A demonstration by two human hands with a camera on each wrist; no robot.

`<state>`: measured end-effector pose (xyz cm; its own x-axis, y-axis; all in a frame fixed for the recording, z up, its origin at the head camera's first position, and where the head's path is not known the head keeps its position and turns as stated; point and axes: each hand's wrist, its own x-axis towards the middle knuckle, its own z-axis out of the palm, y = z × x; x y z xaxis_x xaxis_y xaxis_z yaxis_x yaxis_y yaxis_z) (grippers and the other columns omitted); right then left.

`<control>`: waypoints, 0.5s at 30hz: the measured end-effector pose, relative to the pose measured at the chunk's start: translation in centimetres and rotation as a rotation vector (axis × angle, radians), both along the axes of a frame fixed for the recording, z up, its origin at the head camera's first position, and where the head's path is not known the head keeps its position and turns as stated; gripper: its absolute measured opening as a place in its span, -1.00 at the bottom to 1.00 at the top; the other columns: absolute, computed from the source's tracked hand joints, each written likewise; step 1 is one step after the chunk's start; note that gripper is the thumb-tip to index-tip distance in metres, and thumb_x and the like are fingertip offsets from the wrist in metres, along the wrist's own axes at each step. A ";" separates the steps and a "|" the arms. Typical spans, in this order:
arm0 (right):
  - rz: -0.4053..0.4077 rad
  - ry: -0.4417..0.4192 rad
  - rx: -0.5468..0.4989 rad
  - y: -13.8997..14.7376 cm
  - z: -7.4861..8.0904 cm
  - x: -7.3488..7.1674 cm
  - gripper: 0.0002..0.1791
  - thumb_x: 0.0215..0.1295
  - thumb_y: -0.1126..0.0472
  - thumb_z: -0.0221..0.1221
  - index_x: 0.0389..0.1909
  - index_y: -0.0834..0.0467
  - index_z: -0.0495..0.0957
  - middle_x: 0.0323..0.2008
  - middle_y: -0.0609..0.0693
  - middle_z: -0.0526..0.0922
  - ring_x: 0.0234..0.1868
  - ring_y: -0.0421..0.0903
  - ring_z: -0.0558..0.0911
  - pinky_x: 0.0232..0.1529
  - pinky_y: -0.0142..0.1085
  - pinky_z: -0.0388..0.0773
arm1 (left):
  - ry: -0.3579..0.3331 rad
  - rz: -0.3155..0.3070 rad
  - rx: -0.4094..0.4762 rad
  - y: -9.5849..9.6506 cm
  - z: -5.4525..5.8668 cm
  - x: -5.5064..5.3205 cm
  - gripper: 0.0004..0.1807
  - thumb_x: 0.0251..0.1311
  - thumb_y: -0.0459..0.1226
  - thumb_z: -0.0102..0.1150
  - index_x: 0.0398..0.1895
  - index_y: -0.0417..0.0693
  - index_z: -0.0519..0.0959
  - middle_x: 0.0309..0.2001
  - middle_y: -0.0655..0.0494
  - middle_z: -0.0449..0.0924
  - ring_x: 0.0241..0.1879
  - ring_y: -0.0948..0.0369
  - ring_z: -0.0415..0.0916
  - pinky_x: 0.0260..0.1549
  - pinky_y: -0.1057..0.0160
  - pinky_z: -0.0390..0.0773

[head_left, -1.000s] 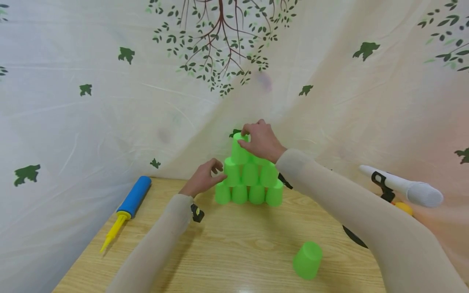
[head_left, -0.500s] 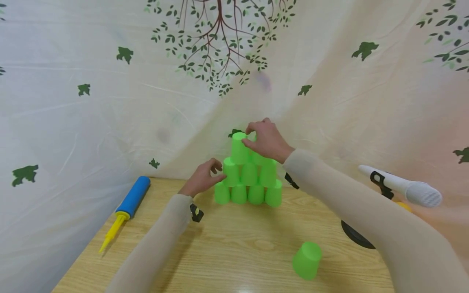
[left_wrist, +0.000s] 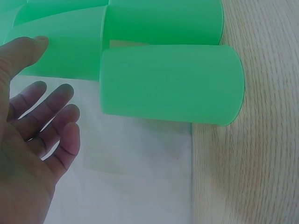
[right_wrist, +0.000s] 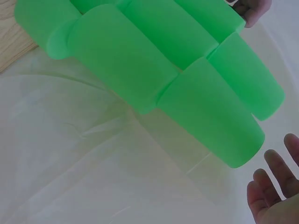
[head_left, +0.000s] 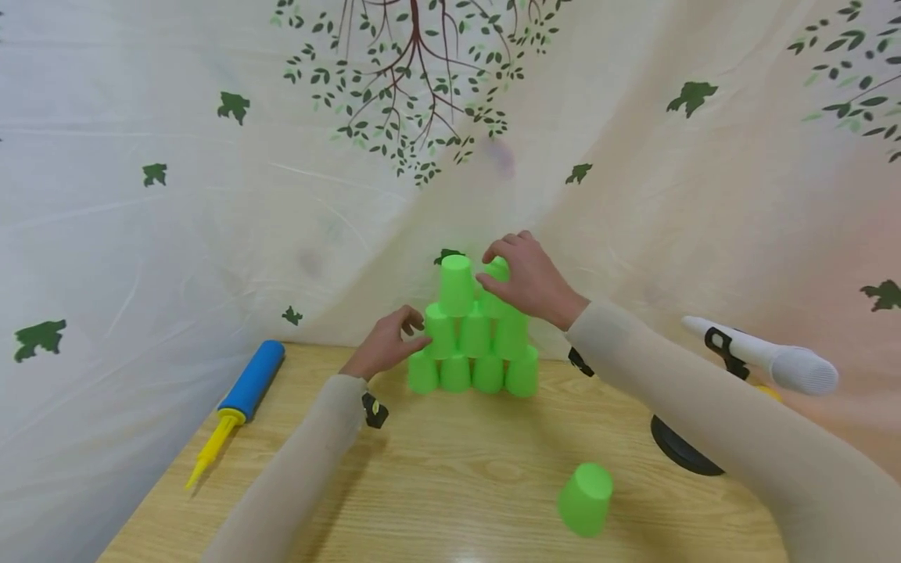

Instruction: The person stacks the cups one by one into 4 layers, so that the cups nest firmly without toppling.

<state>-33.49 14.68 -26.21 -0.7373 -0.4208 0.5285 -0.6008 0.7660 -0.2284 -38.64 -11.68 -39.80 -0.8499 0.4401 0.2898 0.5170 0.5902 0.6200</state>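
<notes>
Upside-down green cups stand in a stepped stack: several in the bottom row [head_left: 489, 374], three in the middle row [head_left: 475, 332], and two on top. My left hand [head_left: 385, 342] is beside the left end of the middle row. In the left wrist view its thumb [left_wrist: 32, 50] overlaps a middle-row cup [left_wrist: 70, 44]; contact cannot be told, and the other fingers are loosely bent. My right hand [head_left: 531, 280] is at the right top cup [head_left: 497, 270], partly hiding it. In the right wrist view its relaxed fingers [right_wrist: 279, 170] are apart from that cup [right_wrist: 212, 114]. The left top cup [head_left: 457, 285] stands free.
One more upside-down green cup [head_left: 586, 500] stands near the table's front. A blue and yellow hand pump [head_left: 252, 381] lies at the left. On the right are a white microphone [head_left: 774, 356] and a round black base [head_left: 683, 450]. A printed cloth [head_left: 352, 234] hangs behind the table.
My right hand has moved right, from the left top cup to the right one, uncovering the left top cup. My left hand keeps its place beside the stack. The view has shifted slightly.
</notes>
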 end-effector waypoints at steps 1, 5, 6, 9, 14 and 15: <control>0.009 0.009 -0.004 0.1 -0.1 0.2 -0.72 0.24 0.09 0.23 -0.19 0.22 0.57 -0.17 0.07 0.56 -0.09 0.05 0.35 -0.04 -0.10 0.33 | -0.001 0.001 -0.001 0.0 0.0 0.0 -0.55 0.21 -0.07 0.23 0.01 -0.16 0.42 -0.05 0.01 0.51 -0.11 0.13 0.42 -0.15 0.11 0.47; 0.040 0.043 -0.009 0.8 -0.8 1.0 -0.77 0.22 0.12 0.24 -0.23 0.19 0.57 -0.18 0.05 0.55 -0.10 0.03 0.35 -0.06 -0.13 0.36 | -0.002 -0.002 -0.004 -0.1 0.1 0.1 -0.54 0.21 -0.07 0.22 0.03 -0.18 0.42 -0.03 -0.04 0.51 -0.10 0.12 0.42 -0.15 0.10 0.47; 0.049 0.053 -0.009 1.0 -1.0 1.2 -0.78 0.22 0.13 0.25 -0.23 0.20 0.57 -0.18 0.05 0.54 -0.10 0.03 0.36 -0.06 -0.13 0.36 | -0.001 -0.002 -0.006 -0.1 0.1 0.1 -0.53 0.21 -0.07 0.22 0.03 -0.19 0.42 -0.03 -0.05 0.51 -0.10 0.12 0.42 -0.15 0.10 0.47; 0.073 0.091 -0.005 1.7 -1.5 1.9 -0.80 0.21 0.16 0.26 -0.24 0.20 0.57 -0.18 0.04 0.53 -0.10 0.03 0.37 -0.05 -0.12 0.37 | -0.003 -0.003 -0.007 0.0 0.1 0.1 -0.53 0.21 -0.07 0.22 0.03 -0.19 0.42 -0.03 -0.05 0.51 -0.10 0.12 0.42 -0.14 0.10 0.47; 0.094 0.121 0.007 2.7 -1.9 2.9 -0.81 0.20 0.18 0.26 -0.23 0.19 0.56 -0.20 -0.01 0.50 -0.10 -0.02 0.38 -0.07 -0.15 0.41 | -0.002 -0.004 -0.008 0.0 0.0 0.1 -0.55 0.21 -0.07 0.22 0.02 -0.16 0.42 -0.03 -0.04 0.51 -0.11 0.12 0.42 -0.15 0.10 0.47; 0.098 0.123 0.011 2.9 -2.0 3.2 -0.81 0.19 0.18 0.27 -0.23 0.18 0.56 -0.20 -0.02 0.50 -0.10 -0.02 0.38 -0.08 -0.15 0.42 | 0.000 -0.005 -0.008 0.0 -0.1 0.1 -0.56 0.21 -0.07 0.22 0.01 -0.15 0.42 -0.04 -0.03 0.51 -0.11 0.12 0.42 -0.15 0.10 0.47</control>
